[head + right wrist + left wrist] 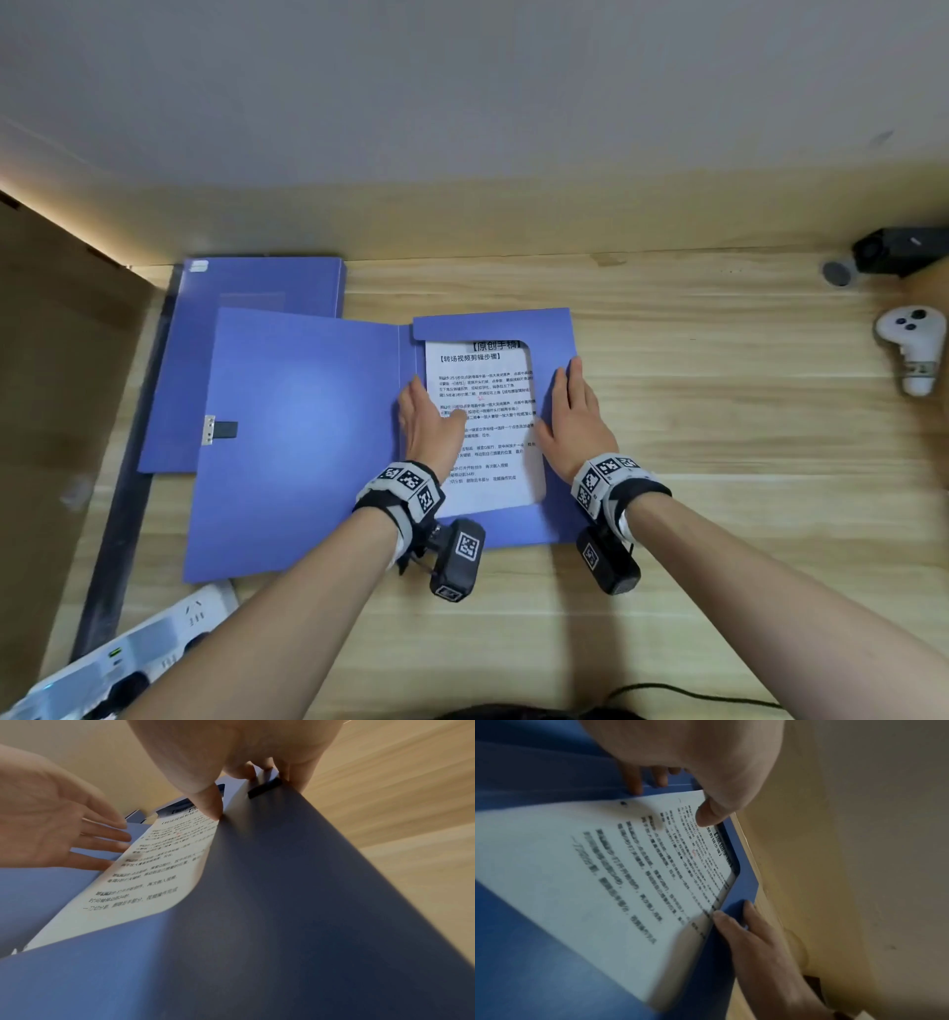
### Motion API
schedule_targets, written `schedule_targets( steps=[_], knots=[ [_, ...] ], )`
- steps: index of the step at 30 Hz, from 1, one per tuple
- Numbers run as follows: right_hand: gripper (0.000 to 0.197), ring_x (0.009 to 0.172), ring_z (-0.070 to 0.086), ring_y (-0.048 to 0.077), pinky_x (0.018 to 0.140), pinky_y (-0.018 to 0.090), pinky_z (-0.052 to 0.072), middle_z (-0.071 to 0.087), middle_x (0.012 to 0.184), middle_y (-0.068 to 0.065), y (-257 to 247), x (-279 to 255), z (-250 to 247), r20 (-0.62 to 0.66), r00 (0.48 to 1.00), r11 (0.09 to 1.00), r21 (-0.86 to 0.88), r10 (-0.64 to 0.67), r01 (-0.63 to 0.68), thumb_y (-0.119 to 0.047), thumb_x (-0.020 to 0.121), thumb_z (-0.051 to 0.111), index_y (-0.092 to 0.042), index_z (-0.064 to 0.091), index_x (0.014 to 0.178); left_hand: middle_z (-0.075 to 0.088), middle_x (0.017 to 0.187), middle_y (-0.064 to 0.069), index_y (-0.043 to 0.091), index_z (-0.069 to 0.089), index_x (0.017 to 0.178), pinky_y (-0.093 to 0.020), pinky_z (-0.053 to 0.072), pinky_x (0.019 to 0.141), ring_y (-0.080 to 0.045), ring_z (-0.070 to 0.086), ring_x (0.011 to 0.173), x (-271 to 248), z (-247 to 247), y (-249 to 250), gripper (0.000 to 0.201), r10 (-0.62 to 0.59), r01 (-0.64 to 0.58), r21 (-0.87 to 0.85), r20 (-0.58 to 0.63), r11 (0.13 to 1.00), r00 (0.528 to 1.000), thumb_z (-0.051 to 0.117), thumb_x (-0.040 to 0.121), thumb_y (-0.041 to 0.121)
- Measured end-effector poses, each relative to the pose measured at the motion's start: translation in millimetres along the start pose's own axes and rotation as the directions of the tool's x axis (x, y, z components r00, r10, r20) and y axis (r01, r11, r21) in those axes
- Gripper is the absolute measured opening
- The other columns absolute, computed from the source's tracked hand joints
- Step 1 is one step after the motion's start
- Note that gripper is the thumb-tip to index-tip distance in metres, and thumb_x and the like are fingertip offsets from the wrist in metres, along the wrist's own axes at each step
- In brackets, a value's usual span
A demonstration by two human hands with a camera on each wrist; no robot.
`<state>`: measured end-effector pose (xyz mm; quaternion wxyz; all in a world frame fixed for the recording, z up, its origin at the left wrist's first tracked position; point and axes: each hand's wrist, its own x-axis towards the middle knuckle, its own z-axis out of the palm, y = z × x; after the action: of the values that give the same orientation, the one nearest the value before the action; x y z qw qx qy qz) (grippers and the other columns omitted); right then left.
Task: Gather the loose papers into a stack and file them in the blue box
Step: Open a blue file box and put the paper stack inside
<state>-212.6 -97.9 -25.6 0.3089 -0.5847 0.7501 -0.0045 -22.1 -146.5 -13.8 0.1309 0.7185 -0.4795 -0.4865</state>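
a: item one, blue box (303, 437). it is laid open on the wooden desk (719, 462), lid spread flat to the left, a clasp (220, 429) seen at the lid's left edge. the tray half lies to the right, framed by inner flaps.

b: item two, papers (488, 411). a stack with a printed top sheet is lodged inside the tray half, its top edge tucked under the upper flap, its right edge under the right flap. how many sheets are held cannot be told.

a: item three, left hand (429, 421). it is laid on the left part of the top sheet, fingers straight and slightly spread, tips reaching over the sheet's left edge onto the blue. in the left wrist view the thumb (709, 815) is pressed down on the print. nothing is gripped.

b: item four, right hand (577, 416). it is laid flat on the right flap, fingers straight and together. in the right wrist view the thumb (209, 801) is set at the flap's inner edge, just where the paper meets it. nothing is gripped.

a: sundry. a second blue folder (257, 288) is partly covered by the open lid, behind and to the left. a power strip (128, 663) is noted at the near left corner. a white controller (911, 354) and a black device (898, 249) are kept at the far right, well apart from the box.
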Motion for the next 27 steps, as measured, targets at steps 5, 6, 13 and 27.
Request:
schedule_targets(
  steps=[5,6,13,27],
  knots=[
    [0.075,0.15,0.001,0.035,0.121,0.041,0.019,-0.02,0.161,0.014,2,0,1,0.007,1.0,1.0,-0.004,-0.01,0.01,-0.035,0.1,0.039,-0.004,-0.004,0.154,-0.004,0.166,0.004,0.013,0.0,0.157,-0.036,0.008,0.121,-0.019,-0.005,0.152,-9,4,-4,0.079,0.042,-0.075,0.158,0.204,0.985,0.978,0.048,0.095,0.018],
    [0.076,0.15,0.001,0.035,0.121,0.041,0.019,-0.02,0.161,0.014,2,1,1,0.005,1.0,1.0,-0.009,-0.012,0.012,-0.035,0.1,0.039,-0.004,-0.004,0.154,-0.005,0.166,0.004,0.013,0.0,0.157,-0.036,0.007,0.121,-0.019,-0.007,0.152,-8,7,-3,0.08,0.039,-0.075,0.17,0.205,0.983,0.978,0.048,0.094,0.018],
    [0.076,0.15,0.001,0.035,0.119,0.04,0.022,-0.021,0.161,0.014,4,2,1,0.01,1.0,1.0,-0.004,0.005,-0.005,-0.035,0.1,0.039,-0.004,-0.004,0.154,-0.002,0.165,0.011,0.018,0.006,0.158,-0.038,0.009,0.121,-0.016,-0.005,0.152,-5,9,-3,0.081,0.031,-0.049,0.082,0.199,0.995,0.98,0.053,0.092,0.02],
    [0.066,0.151,0.006,0.026,0.121,0.034,0.012,0.006,0.164,0.012,2,-32,-19,-0.069,0.991,0.994,-0.019,-0.11,0.109,-0.028,0.097,0.046,-0.007,0.018,0.154,0.028,0.16,-0.005,0.015,0.025,0.154,-0.043,0.027,0.12,-0.023,0.027,0.148,-27,-68,-27,0.067,0.141,-0.149,-0.068,-0.11,0.987,0.984,0.05,0.092,0.005]
  ],
)
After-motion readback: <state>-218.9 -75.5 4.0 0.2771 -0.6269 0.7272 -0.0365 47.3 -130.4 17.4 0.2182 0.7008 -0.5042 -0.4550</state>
